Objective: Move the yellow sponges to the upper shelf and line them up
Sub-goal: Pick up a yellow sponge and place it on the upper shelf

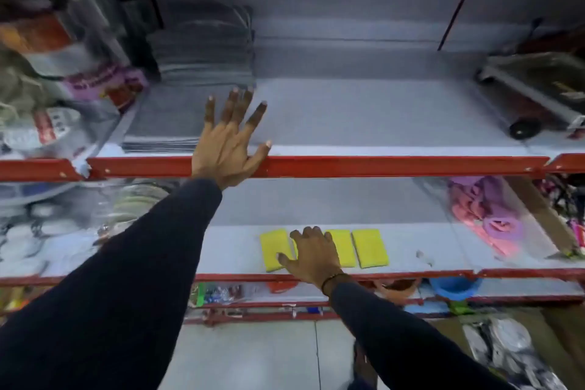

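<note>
Yellow sponges lie side by side near the front of the lower shelf (411, 250): a left sponge (273, 247), a middle sponge (343, 245) and a right sponge (369, 247). My right hand (313, 255) rests on top of the row, covering the part between the left and middle sponges; whether its fingers grip one I cannot tell. My left hand (231, 142) is spread flat with fingers apart on the front of the upper shelf (380, 117), its palm over the red shelf edge (380, 165), holding nothing.
A stack of grey cloths (202, 51) and flat grey mats (158, 127) sit on the upper shelf's left, with packaged goods (63, 73) beyond. A dark wheeled item (535, 89) lies at its right. Pink items (487, 215) lie on the lower shelf's right.
</note>
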Demonstrator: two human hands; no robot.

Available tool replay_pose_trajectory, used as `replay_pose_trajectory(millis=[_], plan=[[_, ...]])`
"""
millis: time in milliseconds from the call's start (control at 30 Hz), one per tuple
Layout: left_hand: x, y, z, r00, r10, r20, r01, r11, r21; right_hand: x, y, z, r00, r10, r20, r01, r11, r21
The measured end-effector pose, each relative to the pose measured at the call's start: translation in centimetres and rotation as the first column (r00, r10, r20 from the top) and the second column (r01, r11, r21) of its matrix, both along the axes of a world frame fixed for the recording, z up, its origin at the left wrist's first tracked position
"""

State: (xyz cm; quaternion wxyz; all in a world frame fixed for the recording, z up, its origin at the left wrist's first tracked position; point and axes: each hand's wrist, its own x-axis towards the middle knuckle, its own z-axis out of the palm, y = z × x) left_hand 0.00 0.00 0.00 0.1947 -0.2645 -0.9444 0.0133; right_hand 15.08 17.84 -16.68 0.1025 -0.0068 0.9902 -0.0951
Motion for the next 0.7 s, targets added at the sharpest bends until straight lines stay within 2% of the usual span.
replay_pose_trajectory(millis=[267, 367, 433, 567, 633, 700], plan=[[-1.6, 0.2, -0.5, 0.991, 0.118, 0.061, -0.123, 0.989, 0.085, -4.3, -5.0, -4.9, 0.991, 0.084, 0.105, -0.095, 0.990, 0.108], [-1.6, 0.4, -0.5, 0.987, 0.143, 0.077, -0.149, 0.985, 0.087, -4.3, -5.5, -4.8, 0.993, 0.056, 0.103, -0.062, 0.997, 0.052], [-1.5, 0.4, -0.6, 0.986, 0.154, 0.066, -0.159, 0.984, 0.076, -3.8, -5.3, -3.6, 0.997, 0.072, 0.004, -0.072, 0.997, -0.009], [-1.3, 0.5, -0.5, 0.987, 0.151, 0.063, -0.156, 0.985, 0.076, -1.5, -3.7, 1.6, 0.945, 0.082, -0.317, -0.147, 0.971, -0.187], [-1.0, 0.4, -0.5, 0.986, 0.146, 0.079, -0.153, 0.984, 0.090, 0.1, -2.7, 4.7, 0.876, 0.059, -0.479, -0.215, 0.936, -0.278], [-0.7, 0.3, -0.5, 0.987, 0.133, 0.090, -0.143, 0.983, 0.116, 1.4, -1.6, 8.1, 0.761, 0.011, -0.648, -0.295, 0.897, -0.331]])
